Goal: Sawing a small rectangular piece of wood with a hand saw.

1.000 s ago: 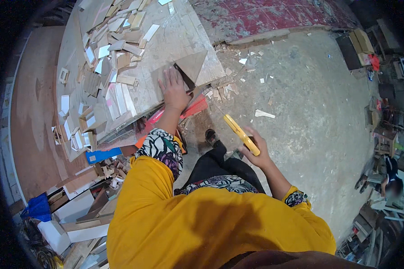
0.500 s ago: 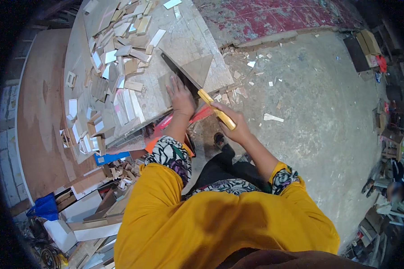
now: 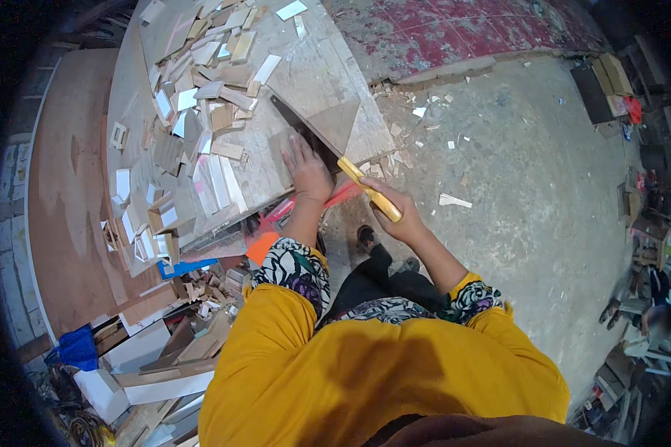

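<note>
Room right of saw [image 3: 350, 169], offcuts [image 3: 235, 76] left

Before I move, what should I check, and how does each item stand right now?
1. Grip: ok. The right hand is closed around the saw.
2. Hold: ok. The left hand lies on the board.
3. Clearance: not ok. The left hand's fingers are close beside the blade.
4. Blade contact: cannot tell. Whether its teeth meet the board is unclear.
5. Scraps: not ok. Some lie near the blade's tip.
</note>
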A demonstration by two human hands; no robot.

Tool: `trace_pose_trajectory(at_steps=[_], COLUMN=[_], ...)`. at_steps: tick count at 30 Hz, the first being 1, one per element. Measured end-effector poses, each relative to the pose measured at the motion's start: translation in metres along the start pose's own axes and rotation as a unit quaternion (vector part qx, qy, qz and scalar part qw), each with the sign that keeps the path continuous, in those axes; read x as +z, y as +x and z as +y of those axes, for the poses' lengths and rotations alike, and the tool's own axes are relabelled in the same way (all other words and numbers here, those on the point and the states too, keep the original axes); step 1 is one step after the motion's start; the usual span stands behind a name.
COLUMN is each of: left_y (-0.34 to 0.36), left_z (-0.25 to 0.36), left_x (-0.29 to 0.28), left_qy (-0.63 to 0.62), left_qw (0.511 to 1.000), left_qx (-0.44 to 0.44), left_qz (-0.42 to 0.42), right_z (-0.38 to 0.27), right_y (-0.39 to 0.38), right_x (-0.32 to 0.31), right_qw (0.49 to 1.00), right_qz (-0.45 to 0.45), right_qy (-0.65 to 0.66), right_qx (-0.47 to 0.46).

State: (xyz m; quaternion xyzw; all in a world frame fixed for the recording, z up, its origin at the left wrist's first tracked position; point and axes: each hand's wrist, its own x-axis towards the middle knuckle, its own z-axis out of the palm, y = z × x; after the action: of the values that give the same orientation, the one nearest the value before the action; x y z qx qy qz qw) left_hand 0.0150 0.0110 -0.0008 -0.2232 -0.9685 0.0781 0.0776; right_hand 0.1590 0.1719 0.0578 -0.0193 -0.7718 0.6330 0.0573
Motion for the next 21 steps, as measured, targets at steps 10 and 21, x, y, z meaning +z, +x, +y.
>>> trace_pose_trajectory(at_steps=[10,21], left_y=[-0.002,-0.001], left_z=[-0.004,-0.001], left_x=[-0.003,-0.017], left_qy=[-0.033,-0.035], left_qw=[0.999,0.998], left_qx=[-0.009,-0.020], left_qz=[-0.008,-0.042], right_z=[0.008,-0.005], right_y=[-0.023,-0.086], right_x=[0.000,-0.033], right_qw=[0.994,0.999], right_qz=[0.032,-0.016], right_qy=[-0.075,-0.024], right_qx=[-0.072,0.028])
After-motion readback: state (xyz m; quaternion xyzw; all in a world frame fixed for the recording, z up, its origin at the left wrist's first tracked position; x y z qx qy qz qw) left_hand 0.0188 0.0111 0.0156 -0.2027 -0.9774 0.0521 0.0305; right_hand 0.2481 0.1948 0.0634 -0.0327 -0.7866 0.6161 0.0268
